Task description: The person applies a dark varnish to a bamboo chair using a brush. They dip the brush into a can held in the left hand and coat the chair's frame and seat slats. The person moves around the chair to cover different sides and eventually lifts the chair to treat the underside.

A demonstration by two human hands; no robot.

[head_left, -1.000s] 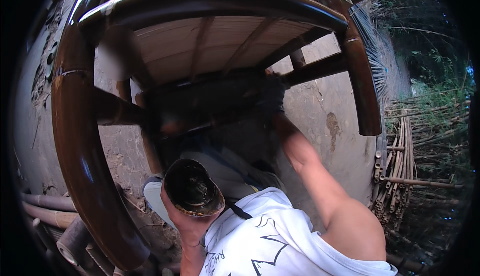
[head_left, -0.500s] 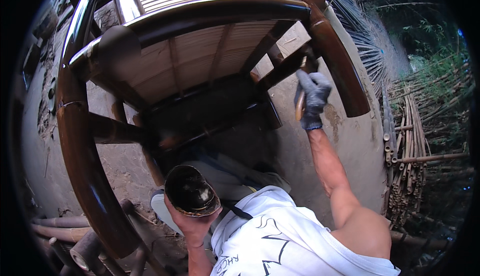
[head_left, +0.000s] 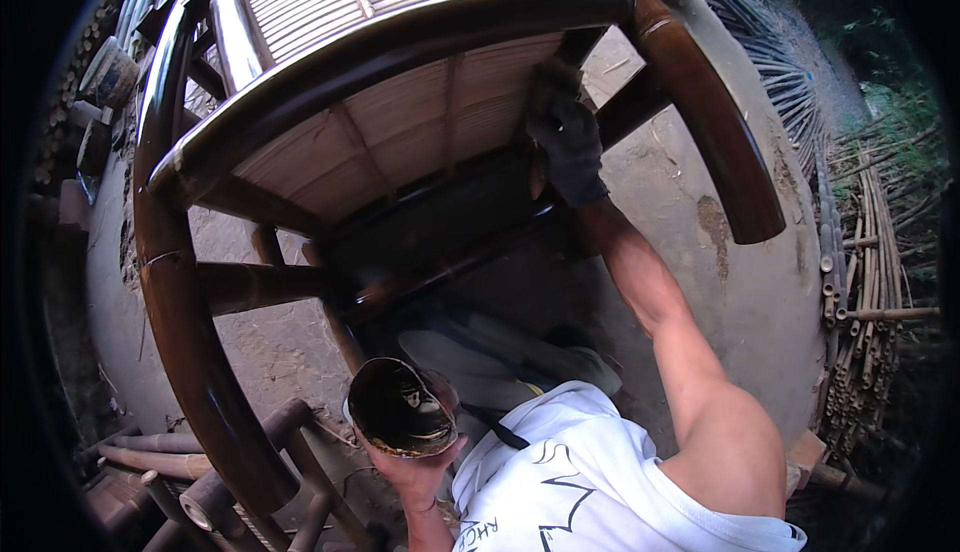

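My left hand (head_left: 412, 470) is bare and holds a round cup (head_left: 405, 417) from below. The cup has a dark, stained inside with a pale patch. On my right hand (head_left: 570, 152) is a dark grey glove, its fingers closed round a paintbrush (head_left: 538, 174) whose wooden handle sticks out below. The bristle end is dim and partly hidden by shadow. That hand reaches under the curved front rail of a glossy dark brown bamboo chair (head_left: 400, 44), by the right-hand end of its pale slatted panel (head_left: 400, 122).
Thick chair legs (head_left: 715, 132) curve down on both sides of me. Bamboo frames and poles (head_left: 240, 472) lie at lower left. Stacked bamboo poles (head_left: 870, 322) stand on the right beside green plants. A bucket-like container (head_left: 108, 74) is at upper left.
My right hand has moved left with the paintbrush, from the chair's right side to under the front rail. The cup appears slightly lower and further right as the view shifts.
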